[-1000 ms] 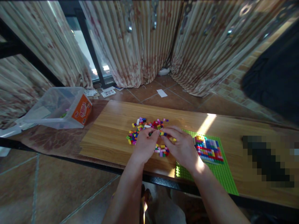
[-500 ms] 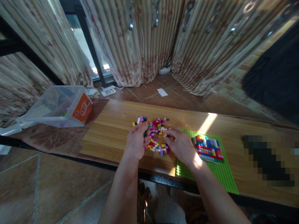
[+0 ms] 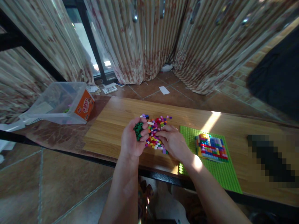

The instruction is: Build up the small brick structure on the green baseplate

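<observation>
My left hand (image 3: 132, 137) is turned palm up, its fingers curled round a heap of dark green toy bricks (image 3: 138, 130). Just right of it, loose small bricks (image 3: 153, 141) in many colours lie spread on the wooden tabletop (image 3: 105, 124). Over the right side of this pile is my right hand (image 3: 173, 141), fingers bent down and pinched together at the bricks. Whatever its fingertips hold, if anything, is hidden. A multicoloured block of joined bricks (image 3: 211, 147) sits on a green studded baseplate (image 3: 219, 174), right of my right hand.
A clear plastic bin (image 3: 63, 116) with an orange label stands at the left end, a few green and pink pieces inside. Beyond the table hang striped curtains (image 3: 144, 46). A white paper (image 3: 164, 90) lies on the tiled floor. Sunlight falls across the tabletop.
My left hand has rolled palm up and moved slightly left, showing the green bricks in it. My right hand has shifted a little left and its fingers now point down into the pile.
</observation>
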The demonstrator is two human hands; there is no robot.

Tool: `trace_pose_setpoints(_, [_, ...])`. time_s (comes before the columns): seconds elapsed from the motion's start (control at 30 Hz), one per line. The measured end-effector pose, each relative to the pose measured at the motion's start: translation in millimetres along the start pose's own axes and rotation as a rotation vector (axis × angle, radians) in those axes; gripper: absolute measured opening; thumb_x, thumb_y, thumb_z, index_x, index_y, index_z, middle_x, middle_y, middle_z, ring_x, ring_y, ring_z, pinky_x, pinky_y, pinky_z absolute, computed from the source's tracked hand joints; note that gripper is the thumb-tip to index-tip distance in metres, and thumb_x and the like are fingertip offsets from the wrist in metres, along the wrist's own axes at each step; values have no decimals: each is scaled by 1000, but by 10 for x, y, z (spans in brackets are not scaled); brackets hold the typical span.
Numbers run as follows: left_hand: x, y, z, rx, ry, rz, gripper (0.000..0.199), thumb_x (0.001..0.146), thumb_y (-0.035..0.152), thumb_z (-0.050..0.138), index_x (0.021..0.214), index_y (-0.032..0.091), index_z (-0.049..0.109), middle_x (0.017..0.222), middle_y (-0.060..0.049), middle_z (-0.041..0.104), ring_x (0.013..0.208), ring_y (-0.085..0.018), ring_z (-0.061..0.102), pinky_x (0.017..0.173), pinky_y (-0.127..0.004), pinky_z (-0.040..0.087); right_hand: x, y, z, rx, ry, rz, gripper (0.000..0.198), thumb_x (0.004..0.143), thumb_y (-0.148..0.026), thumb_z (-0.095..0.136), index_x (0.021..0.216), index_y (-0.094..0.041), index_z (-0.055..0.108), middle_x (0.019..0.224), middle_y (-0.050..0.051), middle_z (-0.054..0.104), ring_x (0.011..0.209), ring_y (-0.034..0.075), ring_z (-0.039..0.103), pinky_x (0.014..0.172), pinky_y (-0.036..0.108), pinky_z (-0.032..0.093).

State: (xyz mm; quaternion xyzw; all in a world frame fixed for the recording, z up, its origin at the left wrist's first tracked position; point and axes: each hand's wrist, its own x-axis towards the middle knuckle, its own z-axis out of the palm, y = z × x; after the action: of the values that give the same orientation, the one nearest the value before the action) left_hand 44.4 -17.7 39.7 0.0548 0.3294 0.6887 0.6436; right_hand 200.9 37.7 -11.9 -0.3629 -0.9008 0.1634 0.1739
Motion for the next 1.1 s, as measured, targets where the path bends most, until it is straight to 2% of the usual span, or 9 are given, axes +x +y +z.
trace_pose_setpoints(0.2, [7,12,-2,-10,53,5,11,81,19,47,72,14,51,57,4,43,38,-2,33,33,-12,18,27,-5,1,-18,-27,24,16,86,-21,55,92,-23,69,94,7,62,95,21,53,83,34,44])
trace_pose_setpoints(0.37, [24,-31,-5,134,143,0,13,80,23,51,71,14,51,55,4,45,37,-2,34,33,-13,17,22,41,8,-30,-4,54,16,88,-22,51,88,-19,67,93,9,62,94,23,54,84,37,44])
trace_pose_setpoints(0.43, [37,-84,-4,212,166,-8,18,80,29,54,71,14,53,55,4,46,37,-2,35,33,-13,16,16,31,-42,36,69,70,16,88,-22,50,89,-19,66,94,9,63,94,23,55,84,38,44])
trace_pose_setpoints(0.6, [52,-270,64,363,181,-62,33,81,44,54,68,13,55,53,2,49,35,-4,38,32,-15,14,-15,-183,-307,392,255,83,18,88,-27,52,97,-23,67,94,4,65,87,18,60,77,32,47])
trace_pose_setpoints(0.73, [30,-330,142,214,108,-181,30,84,40,51,69,15,52,52,2,49,36,-4,38,32,-14,15,-33,-339,-454,481,241,34,23,89,-25,51,102,-26,69,100,4,65,93,16,61,83,33,47])
trace_pose_setpoints(0.87, [27,-263,130,46,41,-205,24,86,30,48,70,13,51,55,3,46,36,-2,34,32,-12,15,-98,-266,-503,455,293,106,18,86,-26,55,93,-24,71,94,3,67,87,15,62,77,31,47])
trace_pose_setpoints(0.93, [33,-213,100,-18,54,-147,22,87,28,48,70,13,51,56,3,45,37,-1,34,33,-12,16,-165,-176,-506,441,175,165,12,82,-27,60,85,-24,71,86,2,68,78,14,61,70,29,47])
trace_pose_setpoints(1.0, [38,-168,75,-64,85,-76,22,88,26,46,70,14,50,56,4,43,37,-2,33,33,-13,17,-241,-92,-488,402,-50,195,8,78,-26,63,79,-24,71,79,-1,67,70,13,60,64,28,45])
trace_pose_setpoints(1.1, [37,-122,60,-97,131,-16,24,90,24,40,70,14,49,55,4,42,37,-2,33,33,-13,19,-328,-27,-425,261,-275,192,10,74,-18,63,77,-24,71,77,-1,66,69,13,59,63,27,42])
